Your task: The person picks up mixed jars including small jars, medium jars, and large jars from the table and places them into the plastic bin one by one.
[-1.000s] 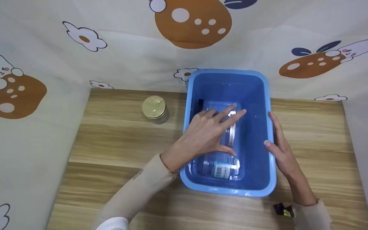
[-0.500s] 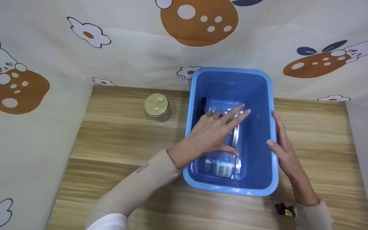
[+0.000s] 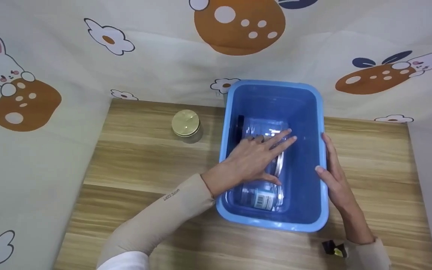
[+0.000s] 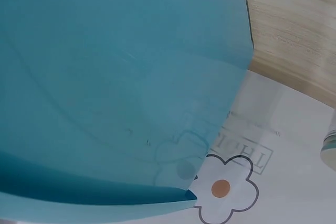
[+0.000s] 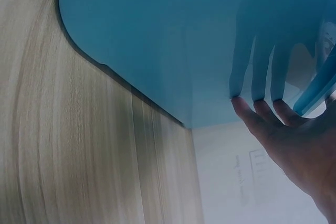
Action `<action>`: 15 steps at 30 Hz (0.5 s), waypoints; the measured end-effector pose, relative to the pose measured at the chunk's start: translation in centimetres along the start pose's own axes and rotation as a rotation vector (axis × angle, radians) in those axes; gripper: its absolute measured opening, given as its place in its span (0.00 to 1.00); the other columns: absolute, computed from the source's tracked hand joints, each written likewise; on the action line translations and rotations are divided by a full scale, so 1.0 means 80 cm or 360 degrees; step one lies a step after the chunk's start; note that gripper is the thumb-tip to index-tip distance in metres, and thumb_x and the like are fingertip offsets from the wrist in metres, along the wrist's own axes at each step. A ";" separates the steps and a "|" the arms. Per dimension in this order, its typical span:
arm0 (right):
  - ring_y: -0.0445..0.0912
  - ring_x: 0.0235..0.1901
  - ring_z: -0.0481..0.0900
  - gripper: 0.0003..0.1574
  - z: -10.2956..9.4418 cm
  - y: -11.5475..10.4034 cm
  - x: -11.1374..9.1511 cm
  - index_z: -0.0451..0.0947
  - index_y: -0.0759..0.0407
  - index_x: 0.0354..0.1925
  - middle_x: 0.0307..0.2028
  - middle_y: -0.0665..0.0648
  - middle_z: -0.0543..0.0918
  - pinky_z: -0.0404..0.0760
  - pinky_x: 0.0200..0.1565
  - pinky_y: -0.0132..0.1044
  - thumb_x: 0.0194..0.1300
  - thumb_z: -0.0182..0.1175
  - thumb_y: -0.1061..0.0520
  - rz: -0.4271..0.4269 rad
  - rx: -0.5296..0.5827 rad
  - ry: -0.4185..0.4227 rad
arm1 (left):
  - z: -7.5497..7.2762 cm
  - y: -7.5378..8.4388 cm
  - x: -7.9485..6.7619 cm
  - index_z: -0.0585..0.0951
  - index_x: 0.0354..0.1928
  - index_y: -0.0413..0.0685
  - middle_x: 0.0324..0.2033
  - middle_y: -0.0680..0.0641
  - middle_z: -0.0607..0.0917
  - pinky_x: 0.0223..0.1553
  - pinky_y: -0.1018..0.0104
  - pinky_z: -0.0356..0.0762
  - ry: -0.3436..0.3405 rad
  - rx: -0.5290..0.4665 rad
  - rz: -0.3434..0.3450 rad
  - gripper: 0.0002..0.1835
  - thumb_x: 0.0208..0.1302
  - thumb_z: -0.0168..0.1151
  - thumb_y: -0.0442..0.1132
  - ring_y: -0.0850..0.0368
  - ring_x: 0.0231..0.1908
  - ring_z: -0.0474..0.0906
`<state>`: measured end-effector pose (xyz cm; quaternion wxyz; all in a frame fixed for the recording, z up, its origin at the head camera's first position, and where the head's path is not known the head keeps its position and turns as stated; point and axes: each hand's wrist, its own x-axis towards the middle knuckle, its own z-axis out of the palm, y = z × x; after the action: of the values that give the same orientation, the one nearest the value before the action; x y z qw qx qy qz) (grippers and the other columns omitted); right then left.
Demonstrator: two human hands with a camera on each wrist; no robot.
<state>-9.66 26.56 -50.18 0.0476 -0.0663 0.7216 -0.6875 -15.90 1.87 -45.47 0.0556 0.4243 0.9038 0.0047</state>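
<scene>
A blue plastic tub (image 3: 306, 180) stands on the table. My right hand (image 3: 336, 180) grips its right rim, thumb over the edge and fingers against the outer wall; the right wrist view shows those fingers (image 5: 268, 114). My left hand (image 3: 251, 159) reaches inside with fingers spread over a clear jar with a silvery lid (image 3: 279, 164), mostly hidden beneath it. A clear container (image 3: 264, 198) with a barcode label lies towards the front of the tub. Behind the left hand lies another clear container (image 3: 263, 125), partly hidden, with a black piece (image 3: 240, 125) at its left.
A round container with a gold lid (image 3: 186, 123) stands on the wooden table (image 3: 137, 157), left of the tub. A small dark and yellow item (image 3: 334, 248) lies beside the right sleeve. Patterned cloth (image 3: 163, 67) borders the table at the back and sides.
The whole view shifts slightly, with the scene moving to the right. Both hands keep nearly the same positions on and in the tub; the left hand's spread fingers shift only slightly.
</scene>
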 end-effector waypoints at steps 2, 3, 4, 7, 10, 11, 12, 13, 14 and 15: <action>0.60 0.73 0.48 0.47 0.000 0.000 0.000 0.43 0.42 0.80 0.78 0.49 0.44 0.49 0.63 0.77 0.68 0.47 0.61 0.0002 -0.0001 0.0001 | 0.001 0.000 0.000 0.35 0.80 0.61 0.79 0.52 0.37 0.38 0.65 0.81 -0.0016 -0.0026 -0.0012 0.63 0.51 0.47 0.83 0.47 0.57 0.77; 0.60 0.73 0.48 0.47 0.000 0.001 0.001 0.43 0.42 0.80 0.78 0.49 0.44 0.49 0.63 0.77 0.68 0.47 0.61 0.0003 -0.0006 0.0002 | 0.001 0.000 0.000 0.34 0.79 0.62 0.79 0.52 0.37 0.37 0.66 0.81 -0.0027 -0.0042 -0.0020 0.63 0.51 0.48 0.82 0.47 0.56 0.78; 0.60 0.74 0.48 0.47 0.001 0.001 0.001 0.43 0.42 0.80 0.78 0.49 0.44 0.49 0.63 0.77 0.68 0.47 0.61 0.0002 -0.0005 0.0001 | 0.001 0.000 0.000 0.34 0.79 0.62 0.79 0.52 0.36 0.37 0.66 0.81 -0.0039 -0.0058 -0.0031 0.62 0.51 0.48 0.82 0.48 0.55 0.78; 0.59 0.74 0.46 0.47 0.000 0.001 0.001 0.42 0.42 0.80 0.78 0.49 0.43 0.48 0.63 0.76 0.69 0.46 0.61 -0.0005 0.0009 -0.0008 | 0.002 -0.001 0.001 0.33 0.79 0.62 0.79 0.51 0.36 0.36 0.67 0.81 -0.0075 -0.0104 -0.0054 0.62 0.53 0.50 0.80 0.48 0.53 0.79; 0.58 0.75 0.43 0.47 -0.001 0.003 0.000 0.41 0.43 0.80 0.79 0.50 0.41 0.45 0.66 0.72 0.69 0.45 0.62 -0.0019 0.0030 -0.0024 | 0.004 -0.001 0.003 0.34 0.79 0.62 0.79 0.51 0.36 0.39 0.64 0.82 -0.0125 -0.0150 -0.0068 0.61 0.54 0.55 0.77 0.47 0.54 0.78; 0.57 0.75 0.43 0.47 -0.001 0.004 0.000 0.41 0.43 0.80 0.79 0.50 0.41 0.45 0.67 0.70 0.69 0.45 0.62 -0.0020 0.0037 -0.0029 | 0.004 0.000 0.004 0.34 0.79 0.63 0.79 0.51 0.36 0.40 0.63 0.82 -0.0142 -0.0157 -0.0071 0.61 0.55 0.56 0.76 0.46 0.55 0.78; 0.57 0.75 0.42 0.47 -0.001 0.004 -0.001 0.40 0.43 0.80 0.79 0.50 0.40 0.44 0.67 0.70 0.69 0.45 0.62 -0.0018 0.0041 -0.0033 | 0.005 0.000 0.004 0.34 0.79 0.63 0.79 0.51 0.36 0.42 0.62 0.82 -0.0159 -0.0158 -0.0072 0.61 0.55 0.56 0.75 0.45 0.56 0.77; 0.57 0.76 0.42 0.47 -0.002 0.004 -0.001 0.40 0.43 0.80 0.79 0.50 0.40 0.44 0.67 0.70 0.70 0.45 0.62 -0.0015 0.0047 -0.0036 | 0.005 0.001 0.004 0.34 0.79 0.63 0.79 0.52 0.35 0.42 0.61 0.82 -0.0175 -0.0160 -0.0075 0.61 0.55 0.57 0.74 0.44 0.58 0.76; 0.57 0.76 0.42 0.47 -0.002 0.004 -0.002 0.40 0.43 0.80 0.79 0.49 0.40 0.44 0.67 0.70 0.69 0.45 0.62 -0.0008 0.0051 -0.0034 | 0.006 0.001 0.005 0.34 0.79 0.63 0.79 0.52 0.35 0.42 0.61 0.82 -0.0191 -0.0166 -0.0077 0.61 0.55 0.58 0.74 0.44 0.59 0.75; 0.57 0.76 0.42 0.47 -0.002 0.003 -0.002 0.40 0.42 0.80 0.79 0.49 0.41 0.44 0.66 0.71 0.69 0.45 0.62 0.0002 0.0055 -0.0033 | 0.006 0.002 0.005 0.34 0.79 0.63 0.79 0.51 0.34 0.42 0.61 0.82 -0.0208 -0.0164 -0.0077 0.61 0.55 0.58 0.74 0.44 0.60 0.74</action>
<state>-9.56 26.73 -50.46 0.0566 -0.0722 0.7091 -0.6991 -15.99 2.21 -45.99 0.1362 0.3984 0.9068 0.0222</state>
